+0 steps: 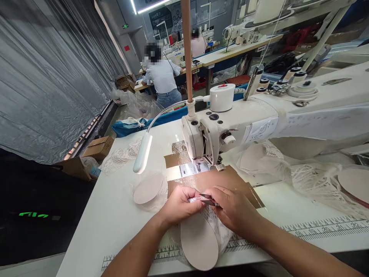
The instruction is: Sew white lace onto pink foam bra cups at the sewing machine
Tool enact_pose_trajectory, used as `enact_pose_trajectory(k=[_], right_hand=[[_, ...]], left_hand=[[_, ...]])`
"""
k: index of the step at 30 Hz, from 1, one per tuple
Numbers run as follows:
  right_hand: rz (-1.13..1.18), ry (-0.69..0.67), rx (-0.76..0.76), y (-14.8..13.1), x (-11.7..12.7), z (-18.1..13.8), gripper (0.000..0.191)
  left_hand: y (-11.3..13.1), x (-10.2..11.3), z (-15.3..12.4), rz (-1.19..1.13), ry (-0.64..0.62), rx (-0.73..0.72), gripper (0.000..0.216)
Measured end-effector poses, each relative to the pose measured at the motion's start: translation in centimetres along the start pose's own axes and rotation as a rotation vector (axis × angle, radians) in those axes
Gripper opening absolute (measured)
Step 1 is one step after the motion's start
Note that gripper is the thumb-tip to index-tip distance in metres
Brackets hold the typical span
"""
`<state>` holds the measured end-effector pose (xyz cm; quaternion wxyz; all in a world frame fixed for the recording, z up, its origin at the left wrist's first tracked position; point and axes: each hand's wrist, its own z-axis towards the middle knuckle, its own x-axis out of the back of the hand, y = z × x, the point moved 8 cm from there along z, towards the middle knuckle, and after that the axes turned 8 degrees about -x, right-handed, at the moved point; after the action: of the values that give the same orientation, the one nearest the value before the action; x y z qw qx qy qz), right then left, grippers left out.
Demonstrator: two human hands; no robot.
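Observation:
Between thumb and fingers, my left hand (181, 204) pinches the edge of a white lace piece (221, 231). A beige oval pad (199, 244) hangs with that lace over the table's front edge. My right hand (230, 204) is closed around small dark thread snips (209, 201), whose blades point left at the pinched lace edge. Their grip parts are hidden in my palm. Just beyond both hands stands the white sewing machine (201, 134), its needle area lit. Brown tape-like sheets (219, 181) cover the table around the needle plate.
Another beige pad (150, 187) with sheer lace lies left of my hands. More lace pieces (311, 181) are heaped at the right. A lamp (143, 153) on a bent neck reaches over the table. Ruler markings (167, 256) run along the front edge. A person (164, 79) sits ahead.

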<state>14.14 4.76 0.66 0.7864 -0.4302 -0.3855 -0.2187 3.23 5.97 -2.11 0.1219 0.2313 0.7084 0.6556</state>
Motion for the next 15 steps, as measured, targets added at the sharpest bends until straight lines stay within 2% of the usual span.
enact_pose_trajectory(k=[5,8,10,11,12,15], right_hand=[[0.069,0.002,-0.069,0.8,1.1,0.0,0.008],[0.225,0.118,-0.127,1.3,3.4,-0.4,0.007],[0.314,0.195,-0.101,1.1,4.6,-0.7,0.011],[0.341,0.167,-0.041,0.6,4.5,-0.7,0.012],[0.343,0.083,0.042,-0.2,3.9,-0.7,0.014],[0.156,-0.296,0.258,-2.3,-0.2,-1.3,0.015]], left_hand=[[-0.2,0.4,-0.1,-0.009,0.023,0.021,0.033],[-0.7,0.8,-0.2,0.0,0.039,0.042,0.034],[-0.9,1.0,-0.2,0.001,0.046,0.05,0.035],[-1.0,1.0,-0.3,-0.012,0.045,0.057,0.035],[-1.1,1.0,-0.3,-0.038,0.037,0.066,0.036],[-0.8,0.6,-0.5,-0.169,-0.045,0.089,0.035]])
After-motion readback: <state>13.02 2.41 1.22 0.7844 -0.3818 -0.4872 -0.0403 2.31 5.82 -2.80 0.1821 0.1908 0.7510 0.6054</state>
